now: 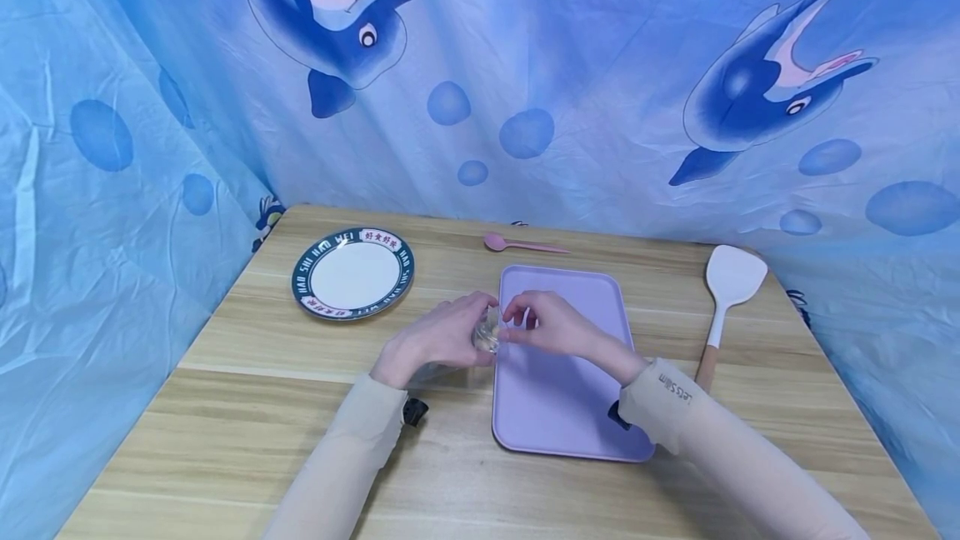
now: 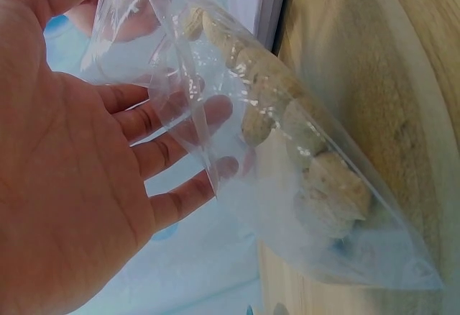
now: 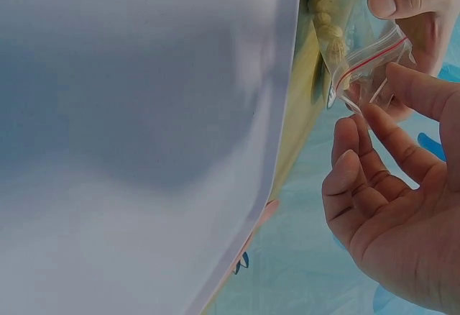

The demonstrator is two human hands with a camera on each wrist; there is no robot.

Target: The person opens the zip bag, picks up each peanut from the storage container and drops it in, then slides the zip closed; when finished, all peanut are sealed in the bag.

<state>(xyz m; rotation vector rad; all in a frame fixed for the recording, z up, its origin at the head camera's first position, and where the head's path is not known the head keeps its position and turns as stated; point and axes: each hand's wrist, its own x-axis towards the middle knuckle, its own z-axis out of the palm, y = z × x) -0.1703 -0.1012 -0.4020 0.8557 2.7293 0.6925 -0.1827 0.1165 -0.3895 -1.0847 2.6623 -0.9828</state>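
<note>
A clear zip bag of unshelled peanuts [image 2: 309, 157] hangs slanted at the left edge of the lilac tray [image 1: 555, 415]. My left hand [image 1: 446, 332] holds it by the upper part, thumb in front and fingers behind the plastic. My right hand [image 1: 551, 323] pinches the bag's mouth by the red zip strip [image 3: 370, 62] between thumb and forefinger, its other fingers curled loosely. In the left wrist view the peanuts [image 2: 334, 189] lie along the lower side of the bag. From the head view the bag is mostly hidden by the hands.
To the left lies a white plate [image 1: 356, 273] with a dark green lettered rim. A pink spoon [image 1: 525, 245] rests behind the tray. On the right is a white spatula [image 1: 731, 282] with a wooden handle, partly behind the right sleeve. Blue dolphin curtain surrounds the wooden table [image 1: 247, 407].
</note>
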